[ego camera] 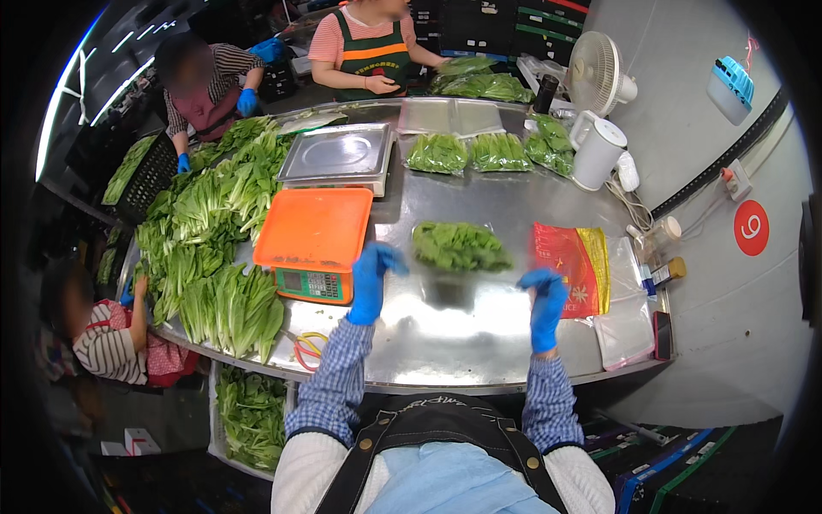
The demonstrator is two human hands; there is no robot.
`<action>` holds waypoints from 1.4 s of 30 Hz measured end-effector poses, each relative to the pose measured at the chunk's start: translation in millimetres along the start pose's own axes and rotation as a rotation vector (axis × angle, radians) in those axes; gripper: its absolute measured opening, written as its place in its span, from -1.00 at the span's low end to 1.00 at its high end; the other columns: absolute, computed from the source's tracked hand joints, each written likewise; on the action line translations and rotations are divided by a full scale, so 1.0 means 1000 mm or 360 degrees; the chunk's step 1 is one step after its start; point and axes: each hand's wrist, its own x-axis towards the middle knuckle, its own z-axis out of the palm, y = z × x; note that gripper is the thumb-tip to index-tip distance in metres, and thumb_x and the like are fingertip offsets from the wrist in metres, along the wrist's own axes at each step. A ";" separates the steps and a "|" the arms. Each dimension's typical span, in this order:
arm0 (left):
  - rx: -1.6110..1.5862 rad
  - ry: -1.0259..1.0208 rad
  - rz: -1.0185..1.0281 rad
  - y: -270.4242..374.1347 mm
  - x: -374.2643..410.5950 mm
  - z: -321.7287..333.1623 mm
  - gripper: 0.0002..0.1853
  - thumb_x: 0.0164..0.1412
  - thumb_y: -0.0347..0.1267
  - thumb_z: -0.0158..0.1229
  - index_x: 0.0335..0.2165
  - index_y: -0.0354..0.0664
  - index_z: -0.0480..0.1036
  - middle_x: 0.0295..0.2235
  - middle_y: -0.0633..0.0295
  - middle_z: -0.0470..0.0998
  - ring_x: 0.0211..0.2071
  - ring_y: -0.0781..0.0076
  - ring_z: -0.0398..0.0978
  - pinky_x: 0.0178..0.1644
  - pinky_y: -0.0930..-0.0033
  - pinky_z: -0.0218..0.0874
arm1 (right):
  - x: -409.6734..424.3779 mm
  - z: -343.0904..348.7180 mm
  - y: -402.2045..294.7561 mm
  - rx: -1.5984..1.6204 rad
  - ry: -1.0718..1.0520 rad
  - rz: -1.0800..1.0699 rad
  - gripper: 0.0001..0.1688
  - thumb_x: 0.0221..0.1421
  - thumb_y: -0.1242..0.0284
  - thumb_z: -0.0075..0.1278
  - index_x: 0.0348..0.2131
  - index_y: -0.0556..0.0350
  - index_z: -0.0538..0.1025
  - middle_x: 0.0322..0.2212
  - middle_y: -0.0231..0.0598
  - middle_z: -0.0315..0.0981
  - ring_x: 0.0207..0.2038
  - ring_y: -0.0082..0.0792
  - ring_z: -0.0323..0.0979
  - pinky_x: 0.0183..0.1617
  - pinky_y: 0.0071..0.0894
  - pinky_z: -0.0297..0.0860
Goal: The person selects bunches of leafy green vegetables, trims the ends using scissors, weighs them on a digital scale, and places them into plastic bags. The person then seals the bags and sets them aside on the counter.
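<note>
A clear plastic bag of leafy greens (pixel 459 247) lies on the steel table between my hands, slightly blurred. My left hand (pixel 372 279), in a blue glove, is left of the bag, by the front right corner of the orange scale (pixel 314 231). Its fingers point toward the bag, and I see nothing in them. To the right, my right hand (pixel 546 305), also gloved in blue, is over the edge of a red and yellow printed bag (pixel 571 270). Its fingers are partly curled, with no object visible in them. Both hands are apart from the bagged greens.
Loose greens (pixel 225 311) are heaped at left, near scissors (pixel 308 347). A steel-topped scale (pixel 337 153), filled bags (pixel 437 154), a white kettle (pixel 597 151) and a fan (pixel 594 74) stand farther back. Clear bags (pixel 626 331) lie at right. Several co-workers surround the table.
</note>
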 end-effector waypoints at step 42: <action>0.0314 -0.0012 -0.1593 -0.091 -0.102 -0.074 -0.70 0.05 -0.38 0.07 -0.23 -0.32 0.35 -0.37 0.13 0.50 -0.42 0.45 0.49 -0.34 0.47 0.37 | -0.114 -0.027 0.068 -0.1862 0.0177 0.0323 -0.64 -0.01 0.53 -0.03 -0.15 0.17 0.39 -0.31 -0.29 0.38 -0.32 -0.49 0.37 -0.27 -0.52 0.31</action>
